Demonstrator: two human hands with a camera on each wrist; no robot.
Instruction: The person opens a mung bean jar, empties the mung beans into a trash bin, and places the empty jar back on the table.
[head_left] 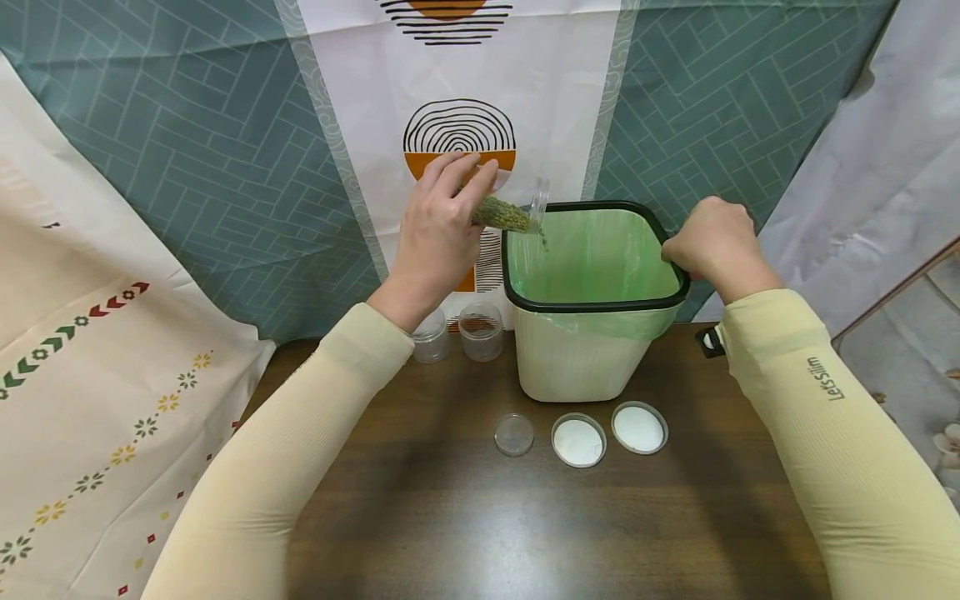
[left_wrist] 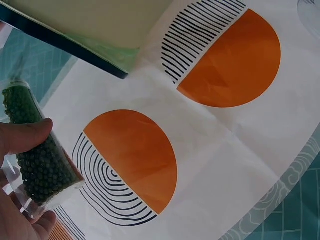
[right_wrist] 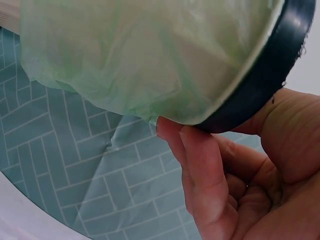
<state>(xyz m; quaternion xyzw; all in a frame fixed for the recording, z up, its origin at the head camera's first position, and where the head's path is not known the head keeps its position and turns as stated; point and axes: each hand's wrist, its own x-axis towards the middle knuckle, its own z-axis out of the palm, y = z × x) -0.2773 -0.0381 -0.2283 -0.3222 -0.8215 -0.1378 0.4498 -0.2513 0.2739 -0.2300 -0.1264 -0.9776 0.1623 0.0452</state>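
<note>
My left hand grips a clear plastic jar of small green beans, tipped with its mouth over the left side of a bin. Several beans drop from the mouth. Closer up, the left wrist view has the thumb across the jar, with beans filling much of it. A thin green bag lines the white bin under a black rim. Pinching that rim at its right side is my right hand; the right wrist view has its fingers beneath the rim.
Two clear jars stand left of the bin. In front of it lie a clear lid and two lids with white inner faces on the brown table. Patterned cloth hangs behind.
</note>
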